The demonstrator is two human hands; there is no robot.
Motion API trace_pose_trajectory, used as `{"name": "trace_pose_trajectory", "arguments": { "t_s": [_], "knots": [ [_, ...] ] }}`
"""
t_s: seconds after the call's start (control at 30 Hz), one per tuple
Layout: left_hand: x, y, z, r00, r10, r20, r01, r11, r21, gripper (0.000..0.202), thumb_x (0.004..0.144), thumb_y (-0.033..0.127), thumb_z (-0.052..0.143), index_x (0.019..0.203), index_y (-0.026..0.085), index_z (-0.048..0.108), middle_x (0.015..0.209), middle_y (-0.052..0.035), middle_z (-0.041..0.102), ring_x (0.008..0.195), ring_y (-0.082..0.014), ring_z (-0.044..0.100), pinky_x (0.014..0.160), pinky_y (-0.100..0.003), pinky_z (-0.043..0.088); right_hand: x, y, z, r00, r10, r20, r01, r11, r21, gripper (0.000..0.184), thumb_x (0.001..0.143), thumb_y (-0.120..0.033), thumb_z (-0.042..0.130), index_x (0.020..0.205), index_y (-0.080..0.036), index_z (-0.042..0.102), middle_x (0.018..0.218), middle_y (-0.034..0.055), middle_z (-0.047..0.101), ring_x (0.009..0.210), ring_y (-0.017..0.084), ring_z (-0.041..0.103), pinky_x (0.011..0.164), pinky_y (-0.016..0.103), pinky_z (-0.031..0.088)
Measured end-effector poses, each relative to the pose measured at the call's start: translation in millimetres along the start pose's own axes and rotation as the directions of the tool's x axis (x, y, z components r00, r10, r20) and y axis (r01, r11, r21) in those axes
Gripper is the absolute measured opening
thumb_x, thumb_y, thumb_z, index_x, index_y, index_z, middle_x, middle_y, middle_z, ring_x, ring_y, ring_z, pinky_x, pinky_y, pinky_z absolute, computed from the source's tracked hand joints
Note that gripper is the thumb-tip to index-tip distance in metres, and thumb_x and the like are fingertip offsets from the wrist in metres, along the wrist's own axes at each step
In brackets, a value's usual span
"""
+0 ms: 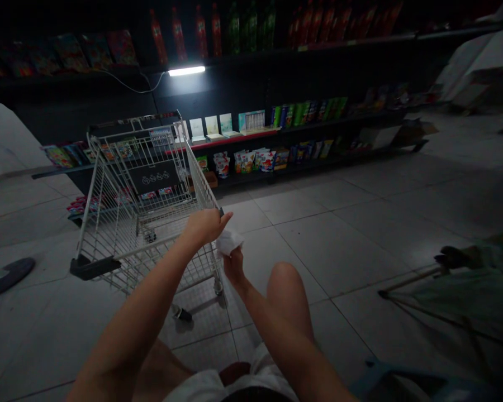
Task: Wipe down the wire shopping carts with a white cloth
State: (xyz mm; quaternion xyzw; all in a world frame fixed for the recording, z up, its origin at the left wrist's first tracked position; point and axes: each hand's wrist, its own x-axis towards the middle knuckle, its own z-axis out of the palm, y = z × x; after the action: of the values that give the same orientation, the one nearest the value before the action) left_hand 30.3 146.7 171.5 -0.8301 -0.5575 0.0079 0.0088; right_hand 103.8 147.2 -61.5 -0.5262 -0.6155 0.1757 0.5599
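L hand [205,226] is clamped on the side rail [201,184] of a wire shopping trolley [138,206]; fingers [220,218] are curled narrow round the wire, rail held firmly. R hand [235,267] is kept just beside & below it, a crumpled white tissue [228,243] pinched in its fingers [238,259], so narrow grip there too. Tissue is not touching the rail as far as can be told.

Trolley is stood on the tiled floor [339,245], angled away, its far end near a low dark shelf unit [302,131]. Packets [251,161] & boxes [251,120] are lined along the shelves; bottles [201,33] are ranked higher up, w/ a lit LED tube [186,71] fixed btwn levels, cable trailing L. Bare knee [285,285] & white shorts [218,385] are seen below the arms. Green cloth [456,285] is draped on a metal frame at R edge of view. Dark flat item [8,276] lies on floor at L, too dim to identify.
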Motion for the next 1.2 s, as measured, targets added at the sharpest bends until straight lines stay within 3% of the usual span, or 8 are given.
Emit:
{"name": "trace_pose_trajectory", "arguments": {
  "t_s": [0.1,0.3,0.37,0.5,0.67,0.83,1.03,1.2],
  "knots": [
    [-2.3,-4.3,5.9,0.999,0.025,-0.038,-0.024,1.000,0.016,0.072,0.098,0.060,0.015,0.102,0.013,0.069,0.105,-0.0203,0.073,0.102,-0.0320,0.069,0.083,-0.039,0.050,-10.3,15.1,2.3,0.989,-0.037,-0.145,0.054,0.991,0.119,0.028,0.081,-0.020,0.047,0.094,-0.021,0.072,0.107,0.0115,0.067,0.119,0.025,0.057,0.105,0.042,0.046],
    [-9.8,-13.2,5.0,0.998,0.041,-0.051,-0.039,0.998,0.045,0.067,0.099,0.057,0.019,0.098,0.013,0.070,0.101,-0.0186,0.074,0.098,-0.0307,0.070,0.081,-0.037,0.050,4.8,33.1,-41.8,0.997,-0.028,0.070,0.022,0.996,0.082,0.025,0.073,-0.016,0.049,0.082,-0.018,0.072,0.094,0.0080,0.067,0.098,0.021,0.063,0.093,0.035,0.052],
    [-12.0,-12.1,4.6,0.998,0.041,-0.053,-0.038,0.998,0.058,0.065,0.099,0.056,0.019,0.098,0.014,0.069,0.101,-0.0178,0.074,0.098,-0.0297,0.070,0.080,-0.036,0.049,4.6,32.3,-44.4,0.999,-0.015,0.030,0.012,0.996,0.085,0.028,0.074,-0.015,0.048,0.087,-0.018,0.072,0.099,0.0085,0.067,0.101,0.021,0.062,0.095,0.035,0.051],
    [-14.3,-11.0,3.9,0.998,0.033,-0.057,-0.030,0.998,0.054,0.065,0.099,0.056,0.019,0.099,0.013,0.069,0.102,-0.0187,0.073,0.099,-0.0317,0.069,0.079,-0.037,0.050,2.8,28.6,-23.5,0.998,-0.054,-0.013,0.056,0.990,0.132,0.029,0.077,-0.018,0.051,0.099,-0.019,0.070,0.122,0.0092,0.063,0.124,0.022,0.053,0.108,0.036,0.044],
    [-17.5,-15.1,4.6,0.998,0.044,-0.042,-0.041,0.996,0.079,0.067,0.099,0.057,0.016,0.099,0.014,0.068,0.101,-0.0180,0.074,0.098,-0.0303,0.070,0.078,-0.036,0.049,5.9,44.8,-4.7,0.974,0.223,-0.036,-0.220,0.973,0.070,0.031,0.077,-0.017,0.042,0.100,-0.015,0.063,0.102,0.0094,0.066,0.100,0.020,0.060,0.097,0.036,0.050],
    [-24.1,-17.6,4.5,0.998,0.044,-0.036,-0.041,0.996,0.073,0.068,0.099,0.057,0.015,0.101,0.013,0.068,0.100,-0.0192,0.074,0.097,-0.0329,0.070,0.077,-0.039,0.049,-26.2,53.3,6.6,0.966,0.257,0.008,-0.257,0.965,0.051,0.038,0.075,-0.018,0.045,0.110,-0.016,0.061,0.111,0.0095,0.065,0.105,0.020,0.060,0.098,0.033,0.048],
    [-30.8,-21.6,5.0,0.998,0.054,-0.035,-0.051,0.995,0.081,0.067,0.100,0.056,0.016,0.098,0.013,0.068,0.098,-0.0183,0.074,0.095,-0.0319,0.070,0.075,-0.037,0.048,-60.7,77.0,4.1,0.925,0.376,0.055,-0.378,0.925,0.032,0.023,0.070,-0.015,0.050,0.087,-0.019,0.065,0.077,0.0044,0.067,0.078,0.019,0.064,0.075,0.027,0.052],
    [-32.9,-22.5,7.2,0.997,0.052,-0.053,-0.046,0.994,0.100,0.064,0.100,0.056,0.018,0.098,0.015,0.068,0.097,-0.0167,0.074,0.094,-0.0316,0.071,0.074,-0.037,0.048,-70.8,71.0,12.0,0.956,0.288,-0.055,-0.282,0.954,0.107,0.038,0.079,-0.020,0.041,0.112,-0.019,0.061,0.111,0.0079,0.066,0.109,0.021,0.060,0.098,0.036,0.049]
  ]
}}
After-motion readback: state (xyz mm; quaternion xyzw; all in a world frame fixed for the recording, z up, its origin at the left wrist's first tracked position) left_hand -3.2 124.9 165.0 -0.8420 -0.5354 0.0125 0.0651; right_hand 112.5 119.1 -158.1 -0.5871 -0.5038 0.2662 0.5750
